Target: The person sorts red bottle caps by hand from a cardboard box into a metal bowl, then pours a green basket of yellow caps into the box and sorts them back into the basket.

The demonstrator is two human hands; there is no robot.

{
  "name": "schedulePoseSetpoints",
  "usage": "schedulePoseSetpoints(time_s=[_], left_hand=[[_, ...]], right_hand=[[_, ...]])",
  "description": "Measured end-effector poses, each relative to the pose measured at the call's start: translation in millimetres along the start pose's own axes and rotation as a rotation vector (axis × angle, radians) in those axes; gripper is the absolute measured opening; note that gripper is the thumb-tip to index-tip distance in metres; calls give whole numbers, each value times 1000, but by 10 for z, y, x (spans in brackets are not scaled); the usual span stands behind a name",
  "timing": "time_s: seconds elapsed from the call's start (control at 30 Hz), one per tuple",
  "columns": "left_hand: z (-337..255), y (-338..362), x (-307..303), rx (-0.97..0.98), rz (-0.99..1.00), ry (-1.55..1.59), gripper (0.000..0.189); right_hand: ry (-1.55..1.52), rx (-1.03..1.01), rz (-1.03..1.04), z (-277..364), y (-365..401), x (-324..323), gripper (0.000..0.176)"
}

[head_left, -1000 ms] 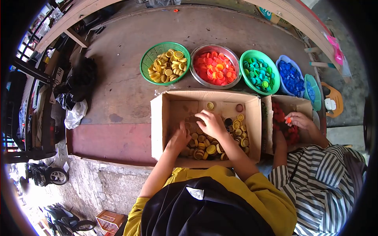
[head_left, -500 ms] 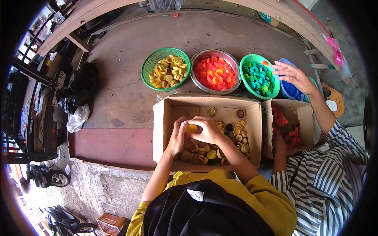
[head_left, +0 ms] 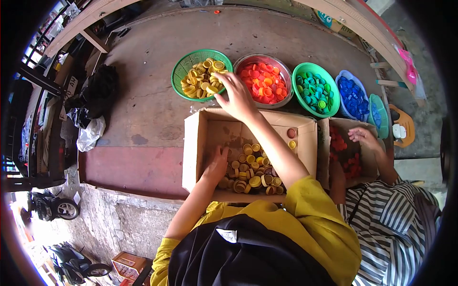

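Caps of yellow plastic (head_left: 204,82) fill the round green mesh basket (head_left: 178,75), where the right hand (head_left: 236,95) hovers, fingers spread; left hand (head_left: 217,164) rests in the brown cardboard box (head_left: 193,143), grip unclear.

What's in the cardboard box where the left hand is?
Yellow bottle caps heaped near the front, one reddish cap at the back. The left hand rests among them; the right forearm hides some.
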State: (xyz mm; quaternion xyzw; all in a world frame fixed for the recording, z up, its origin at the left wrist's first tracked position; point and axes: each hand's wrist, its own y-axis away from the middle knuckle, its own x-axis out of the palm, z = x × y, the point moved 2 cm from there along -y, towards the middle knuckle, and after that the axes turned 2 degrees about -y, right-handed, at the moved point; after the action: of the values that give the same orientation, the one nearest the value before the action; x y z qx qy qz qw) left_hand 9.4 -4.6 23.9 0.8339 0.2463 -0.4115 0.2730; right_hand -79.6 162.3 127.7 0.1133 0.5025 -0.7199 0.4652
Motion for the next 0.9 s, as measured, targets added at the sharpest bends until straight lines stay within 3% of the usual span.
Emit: schedulePoseSetpoints(time_s=[0.1, 0.13, 0.2, 0.27, 0.33, 0.47, 0.53, 0.6, 0.73, 0.8, 0.83, 0.9], left_hand=[[33, -3, 92, 47, -64, -43, 43], [47, -11, 117, 74, -101, -54, 42], [68, -46, 157, 93, -81, -120, 40], [43, -66, 186, 86, -63, -130, 38], [-1, -69, 178, 49, -47, -86, 36], [-182, -50, -176, 130, -188, 152, 28], [-358, -108, -595, 238, -329, 226, 25], [-353, -302, -951, 423, -474, 31, 29], [-158, -862, -1630, 370, -754, 260, 36], [41, -1137, -1765, 270, -714, 243, 49], [107, -1191, -1747, 178, -648, 112, 67], [93, -1225, -1636, 171, -727, -8, 74]], right_hand=[[-105, -28, -3, 219, 391, -227, 16], [-92, -35, 5, 211, 559, -269, 15], [-87, 61, 84, 157, 897, -336, 14], [-18, 303, 358, 48, 1240, -350, 19], [56, 372, 550, -62, 1534, -322, 25], [191, 417, 723, -129, 1766, -252, 32], [146, 418, 692, -145, 1787, -247, 36], [117, 429, 715, -203, 1829, -190, 38], [93, 421, 679, -107, 1716, -277, 29], [56, 420, 649, -123, 1729, -287, 27], [40, 427, 637, -131, 1746, -284, 27], [3, 432, 611, -134, 1749, -317, 28]])
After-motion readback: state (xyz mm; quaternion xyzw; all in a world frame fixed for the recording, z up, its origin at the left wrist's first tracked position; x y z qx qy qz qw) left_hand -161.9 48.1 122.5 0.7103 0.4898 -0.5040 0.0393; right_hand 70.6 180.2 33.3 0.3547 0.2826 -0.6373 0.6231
